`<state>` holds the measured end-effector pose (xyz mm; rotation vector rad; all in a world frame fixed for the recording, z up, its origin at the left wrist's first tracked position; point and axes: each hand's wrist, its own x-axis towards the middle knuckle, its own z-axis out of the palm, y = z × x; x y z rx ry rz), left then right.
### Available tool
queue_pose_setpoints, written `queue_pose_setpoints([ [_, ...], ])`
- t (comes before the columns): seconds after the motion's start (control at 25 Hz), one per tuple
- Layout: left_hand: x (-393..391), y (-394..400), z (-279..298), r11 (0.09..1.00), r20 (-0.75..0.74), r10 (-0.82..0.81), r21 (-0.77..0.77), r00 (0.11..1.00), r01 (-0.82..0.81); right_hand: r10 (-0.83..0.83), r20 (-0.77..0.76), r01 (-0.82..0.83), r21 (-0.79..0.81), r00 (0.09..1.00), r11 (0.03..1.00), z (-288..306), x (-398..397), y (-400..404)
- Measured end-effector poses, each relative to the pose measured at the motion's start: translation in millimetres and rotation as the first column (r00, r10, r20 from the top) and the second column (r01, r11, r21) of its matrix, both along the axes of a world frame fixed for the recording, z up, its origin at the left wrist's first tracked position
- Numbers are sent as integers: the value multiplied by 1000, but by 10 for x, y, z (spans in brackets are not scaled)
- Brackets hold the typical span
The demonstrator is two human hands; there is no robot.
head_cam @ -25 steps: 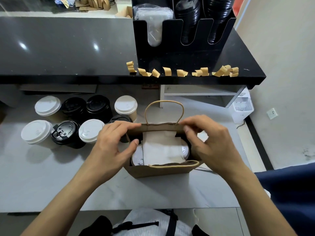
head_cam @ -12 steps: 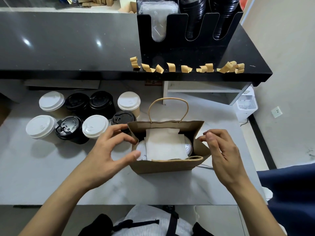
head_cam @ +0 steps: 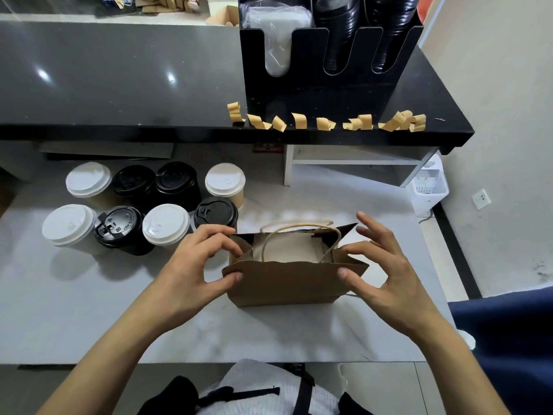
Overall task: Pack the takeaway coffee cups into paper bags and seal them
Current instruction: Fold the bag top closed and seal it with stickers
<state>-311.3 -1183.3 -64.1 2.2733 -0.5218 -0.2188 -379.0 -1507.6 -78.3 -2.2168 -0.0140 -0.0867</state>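
Observation:
A brown paper bag [head_cam: 287, 280] with twine handles stands on the white table [head_cam: 89, 319] in front of me, its mouth partly pressed together. A pale paper insert shows inside; the cups in it are hidden. My left hand [head_cam: 194, 265] pinches the bag's left top edge between thumb and fingers. My right hand [head_cam: 380, 265] holds the right top edge with thumb and forefinger, the other fingers spread. Several lidded coffee cups [head_cam: 143, 208], white and black lids, stand in a cluster to the left of the bag.
A black counter [head_cam: 119, 79] runs across the back, with a row of curled brown tape strips [head_cam: 326, 122] stuck along its front edge. On it stands a black lid and cup dispenser [head_cam: 323, 55]. A small white appliance [head_cam: 428, 187] sits on the floor at right.
The bag's mouth was wide open; its side gussets have folded inward and the front and back panels have come nearer together. Both hands shifted to the bag's top corners.

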Motion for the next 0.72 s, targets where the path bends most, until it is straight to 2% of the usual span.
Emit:
queue_pose_setpoints([
  [0.28,35,-38,-62,988,-23,121,-90,992,-122,-89,112,90,-6,990,996,-96,69,-34],
  [0.52,126,-42,-89,997,35,-55,48,998,54,-112,144,112,5,983,994,-104,93,-29],
  [0.64,193,-73,-103,997,19,-79,10,997,79,-129,156,129,8,979,992,-116,84,-24],
  [0.72,203,-92,-99,996,-27,-83,-41,996,82,-171,112,168,36,979,985,-126,74,-22],
])
